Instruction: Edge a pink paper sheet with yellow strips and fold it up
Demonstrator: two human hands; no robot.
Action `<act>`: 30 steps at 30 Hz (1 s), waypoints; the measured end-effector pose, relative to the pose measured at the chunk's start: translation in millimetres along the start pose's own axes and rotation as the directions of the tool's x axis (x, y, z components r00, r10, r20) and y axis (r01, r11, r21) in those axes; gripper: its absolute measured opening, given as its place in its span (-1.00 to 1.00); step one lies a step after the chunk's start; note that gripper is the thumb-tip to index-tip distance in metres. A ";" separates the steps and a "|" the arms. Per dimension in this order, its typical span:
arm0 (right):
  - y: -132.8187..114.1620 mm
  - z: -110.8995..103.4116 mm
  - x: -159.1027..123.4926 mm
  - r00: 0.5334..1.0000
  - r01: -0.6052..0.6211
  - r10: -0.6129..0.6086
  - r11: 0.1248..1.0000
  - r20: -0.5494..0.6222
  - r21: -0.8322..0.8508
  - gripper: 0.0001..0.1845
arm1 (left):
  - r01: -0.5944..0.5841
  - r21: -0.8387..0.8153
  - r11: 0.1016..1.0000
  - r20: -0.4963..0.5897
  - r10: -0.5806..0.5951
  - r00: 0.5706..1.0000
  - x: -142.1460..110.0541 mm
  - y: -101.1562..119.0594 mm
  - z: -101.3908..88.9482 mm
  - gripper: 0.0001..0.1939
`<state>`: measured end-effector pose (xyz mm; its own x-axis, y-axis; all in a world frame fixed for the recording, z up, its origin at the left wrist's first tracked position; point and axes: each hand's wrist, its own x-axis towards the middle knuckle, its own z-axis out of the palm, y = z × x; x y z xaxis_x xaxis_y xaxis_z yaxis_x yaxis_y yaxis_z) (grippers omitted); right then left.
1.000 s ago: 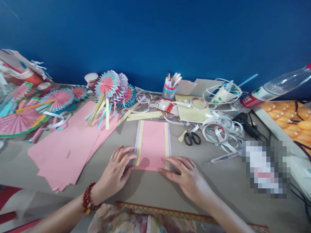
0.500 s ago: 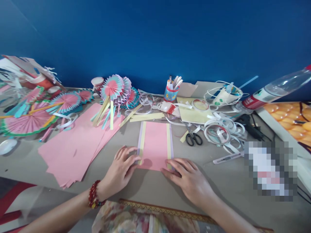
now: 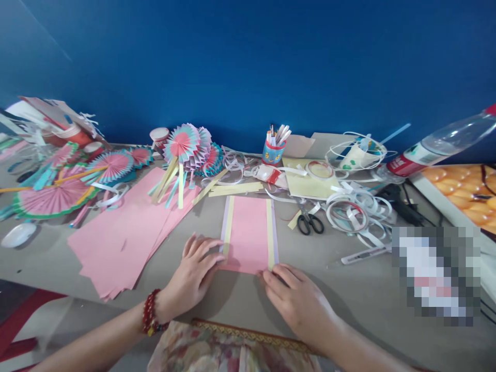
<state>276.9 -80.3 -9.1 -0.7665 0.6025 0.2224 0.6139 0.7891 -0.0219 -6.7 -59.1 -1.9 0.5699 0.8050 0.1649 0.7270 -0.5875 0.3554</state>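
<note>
A pink paper sheet [image 3: 248, 232] with yellow and lilac strips along both long sides lies flat on the grey table [image 3: 372, 294] in front of me. My left hand [image 3: 194, 276], a red bead bracelet on its wrist, rests with fingers stretched on the sheet's near left corner. My right hand [image 3: 298, 297] has its fingertips pressed together at the near right corner, pinching the sheet's edge.
A stack of pink sheets [image 3: 124, 232] lies to the left, with folded paper fans [image 3: 186, 147] behind it. Scissors [image 3: 309, 223], tape rolls [image 3: 346, 214], a pen cup [image 3: 273, 150], yellow paper, white strips and a lying plastic bottle [image 3: 437, 142] crowd the right and back.
My right hand's fingers have drawn back from lying flat on the sheet to pinching its near right corner. The view has drifted slightly; the left hand stays on the left corner.
</note>
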 end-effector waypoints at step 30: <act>-3.1 1.7 -5.1 0.998 -0.068 0.068 0.998 0.008 0.013 -0.59 | -0.199 0.272 0.941 0.138 0.166 0.976 -7.9 39.7 -11.0 -0.16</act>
<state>278.6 -85.6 -11.8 -0.7246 0.6555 0.2128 0.6620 0.7479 -0.0497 13.5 -87.9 21.0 0.7302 0.6768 0.0929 0.6754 -0.7357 0.0512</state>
